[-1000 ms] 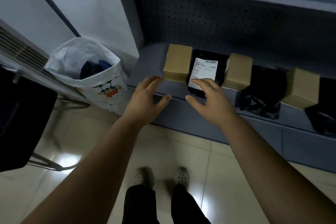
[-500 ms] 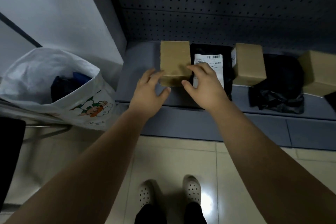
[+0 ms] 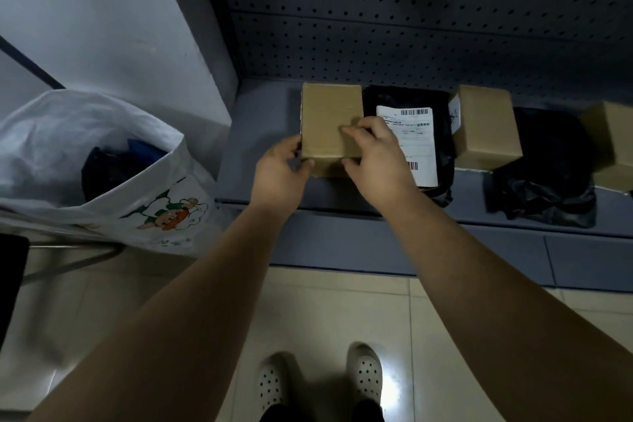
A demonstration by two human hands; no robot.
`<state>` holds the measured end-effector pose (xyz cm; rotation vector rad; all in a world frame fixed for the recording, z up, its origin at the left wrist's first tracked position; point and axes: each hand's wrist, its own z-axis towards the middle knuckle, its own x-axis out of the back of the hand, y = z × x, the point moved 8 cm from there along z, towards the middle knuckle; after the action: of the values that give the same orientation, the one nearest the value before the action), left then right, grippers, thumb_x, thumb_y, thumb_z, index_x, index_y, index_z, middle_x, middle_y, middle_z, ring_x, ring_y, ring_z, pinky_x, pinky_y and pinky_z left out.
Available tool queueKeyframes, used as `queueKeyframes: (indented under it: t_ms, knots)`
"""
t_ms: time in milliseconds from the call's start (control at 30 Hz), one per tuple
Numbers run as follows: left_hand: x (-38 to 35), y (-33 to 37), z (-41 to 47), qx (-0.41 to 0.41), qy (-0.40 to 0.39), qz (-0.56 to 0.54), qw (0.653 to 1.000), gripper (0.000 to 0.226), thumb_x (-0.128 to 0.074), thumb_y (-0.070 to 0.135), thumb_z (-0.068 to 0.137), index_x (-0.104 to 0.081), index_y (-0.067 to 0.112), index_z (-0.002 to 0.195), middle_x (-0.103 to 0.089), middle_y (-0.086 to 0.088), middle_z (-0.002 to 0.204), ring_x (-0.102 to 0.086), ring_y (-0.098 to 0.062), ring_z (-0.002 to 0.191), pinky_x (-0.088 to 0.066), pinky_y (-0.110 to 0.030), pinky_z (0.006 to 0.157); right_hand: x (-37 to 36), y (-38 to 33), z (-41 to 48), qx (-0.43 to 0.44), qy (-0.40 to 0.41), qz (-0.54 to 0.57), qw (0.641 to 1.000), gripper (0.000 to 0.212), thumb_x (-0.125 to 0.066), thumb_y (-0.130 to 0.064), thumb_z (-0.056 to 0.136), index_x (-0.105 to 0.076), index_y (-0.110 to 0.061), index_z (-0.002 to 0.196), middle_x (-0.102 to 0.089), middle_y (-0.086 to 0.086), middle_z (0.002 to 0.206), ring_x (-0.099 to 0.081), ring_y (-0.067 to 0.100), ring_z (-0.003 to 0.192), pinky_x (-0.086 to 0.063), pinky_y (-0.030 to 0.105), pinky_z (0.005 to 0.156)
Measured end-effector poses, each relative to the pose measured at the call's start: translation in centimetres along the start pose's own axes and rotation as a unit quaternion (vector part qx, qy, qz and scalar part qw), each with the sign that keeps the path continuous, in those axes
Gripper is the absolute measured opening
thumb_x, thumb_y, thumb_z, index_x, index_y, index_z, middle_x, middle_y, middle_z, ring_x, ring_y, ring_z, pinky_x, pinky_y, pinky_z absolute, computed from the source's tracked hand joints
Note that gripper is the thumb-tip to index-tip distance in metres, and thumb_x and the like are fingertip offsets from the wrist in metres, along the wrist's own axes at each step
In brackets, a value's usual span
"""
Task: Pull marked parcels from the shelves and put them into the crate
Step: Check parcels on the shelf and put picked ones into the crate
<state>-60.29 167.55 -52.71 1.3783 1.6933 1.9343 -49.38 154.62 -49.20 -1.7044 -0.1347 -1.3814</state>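
My left hand (image 3: 279,171) and right hand (image 3: 376,154) clasp the cardboard box (image 3: 330,128) between them (fingers curled on its edges); a labelled black parcel (image 3: 411,140) lies just beyond my right.

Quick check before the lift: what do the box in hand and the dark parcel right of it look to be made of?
The box looks like plain brown cardboard, matte, with crisp folded edges; both the left hand and the right hand grip it. The dark parcel looks like a soft black plastic mailer: glossy, wrinkled, with a white paper label bearing barcodes. Contents cannot be told.
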Motion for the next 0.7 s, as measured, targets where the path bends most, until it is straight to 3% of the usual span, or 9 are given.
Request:
queueKeyframes:
  t_ms: [33, 167, 300, 400, 533, 600, 700]
  knots:
    - [0.3, 0.0, 0.2, -0.007, 0.003, 0.009, 1.000, 0.040, -0.064, 0.018, 0.090, -0.059, 0.018, 0.130, -0.063, 0.006, 0.120, -0.058, -0.008, 0.109, -0.047, -0.028, 0.100, -0.1, -0.2, 0.0, -0.001, 0.002, 0.006, 1.000, 0.051, -0.072, -0.007, 0.083, -0.060, -0.009, 0.133, -0.048, 0.009, 0.136, -0.049, 0.028, 0.126, -0.040, 0.035, 0.109]
    - [2.2, 2.0, 0.3, -0.059, 0.049, 0.000, 0.997, 0.035, -0.066, 0.010, 0.089, -0.063, 0.013, 0.124, -0.054, 0.005, 0.114, -0.052, -0.003, 0.103, -0.037, -0.001, 0.089, 0.0, 0.0, -0.7, -0.035, 0.021, 0.055, 0.998, 0.046, -0.071, -0.008, 0.086, -0.061, -0.008, 0.131, -0.050, 0.010, 0.134, -0.051, 0.022, 0.124, -0.035, 0.021, 0.106]
    - [1.7, 3.7, 0.1, -0.152, 0.011, 0.026, 0.988, 0.033, -0.070, 0.011, 0.084, -0.069, 0.022, 0.116, -0.046, 0.014, 0.123, -0.043, -0.018, 0.125, -0.037, -0.027, 0.108, -0.9, 0.6, -1.6, -0.046, -0.034, 0.053, 0.997, 0.045, -0.070, -0.010, 0.087, -0.060, -0.006, 0.130, -0.056, 0.014, 0.130, -0.055, 0.029, 0.118, -0.039, 0.027, 0.101]
    - [0.9, 4.3, -0.3, -0.180, -0.027, -0.025, 0.983, 0.036, -0.068, 0.007, 0.083, -0.065, 0.028, 0.112, -0.041, 0.005, 0.136, -0.038, -0.016, 0.133, -0.036, -0.031, 0.111, -1.0, 0.5, -1.9, -0.043, -0.059, 0.032, 0.997, 0.039, -0.062, -0.008, 0.089, -0.061, -0.006, 0.127, -0.060, 0.015, 0.123, -0.057, 0.029, 0.113, -0.042, 0.030, 0.097]
    - [0.9, 2.9, -0.3, -0.096, -0.007, -0.108, 0.989, 0.059, -0.074, 0.013, 0.077, -0.048, 0.041, 0.122, -0.044, 0.003, 0.139, -0.041, -0.010, 0.133, -0.042, -0.035, 0.107, 1.7, 0.7, -1.5, -0.114, 0.039, 0.128, 0.984, 0.037, -0.056, -0.010, 0.092, -0.057, -0.010, 0.129, -0.059, 0.007, 0.125, -0.055, 0.013, 0.102, -0.047, 0.028, 0.096]
    - [0.4, 2.2, -0.3, -0.052, -0.018, -0.158, 0.986, 0.061, -0.075, 0.009, 0.079, -0.047, 0.034, 0.128, -0.054, 0.007, 0.129, -0.053, -0.002, 0.120, -0.051, -0.027, 0.096, 1.6, 0.1, -1.1, -0.106, 0.034, 0.142, 0.984, 0.036, -0.059, -0.020, 0.095, -0.057, -0.013, 0.130, -0.058, 0.005, 0.126, -0.056, 0.014, 0.105, -0.049, 0.031, 0.097]
    - [0.0, 1.2, -0.3, -0.014, -0.021, -0.162, 0.987, 0.058, -0.074, 0.007, 0.082, -0.048, 0.024, 0.131, -0.060, 0.008, 0.122, -0.060, 0.003, 0.107, -0.051, -0.015, 0.086, 0.9, -0.8, -0.6, -0.082, 0.010, 0.130, 0.988, 0.041, -0.060, -0.028, 0.097, -0.056, -0.018, 0.136, -0.057, 0.007, 0.129, -0.053, 0.018, 0.115, -0.041, 0.023, 0.097]
